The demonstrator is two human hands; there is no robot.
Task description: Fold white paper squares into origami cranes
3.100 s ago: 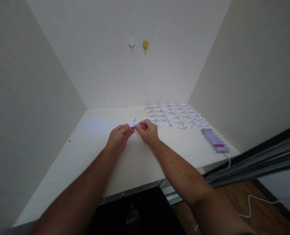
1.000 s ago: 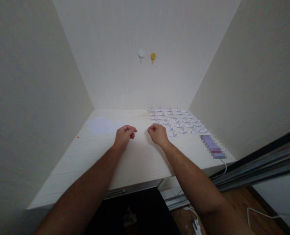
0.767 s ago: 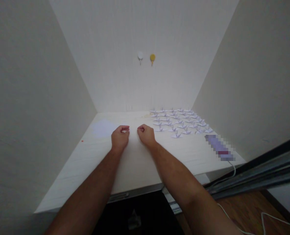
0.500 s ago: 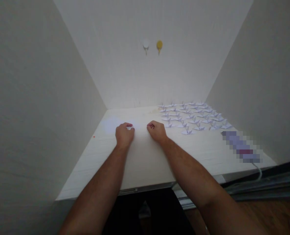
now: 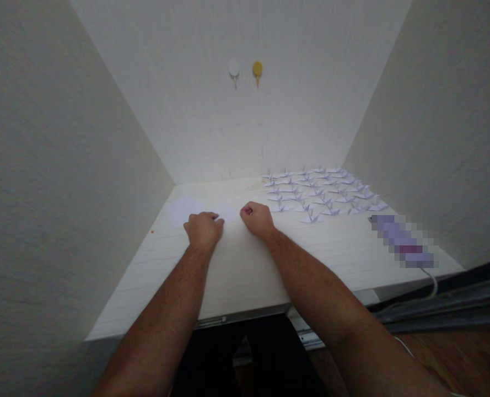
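Two legs in black [image 5: 211, 358] are nearest, under the front edge of a white table [image 5: 245, 275]; wooden floor [image 5: 447, 353] shows at the lower right. Both bare forearms reach over the table. On its right side lies a pixelated lilac thing [image 5: 402, 240] with a pale cable [image 5: 436, 284] running off the edge; near the left edge is an orange speck [image 5: 152, 231].

The left hand [image 5: 204, 227] is bent at the fingers, thumb reaching forward near them; the right hand [image 5: 259, 218] is curled, thumb and forefinger tips close together. I cannot tell whether either has hold of anything. Between and just beyond them is a pale patch [image 5: 227, 210], perhaps paper, too washed out to be sure. A larger pale patch [image 5: 182, 208] lies left of it.

Beyond the right hand, white paper cranes [image 5: 311, 219] stand in rows, reaching back to the wall [image 5: 211, 127]. On it hang a white hook [image 5: 233, 69] and a yellow hook [image 5: 257, 69].
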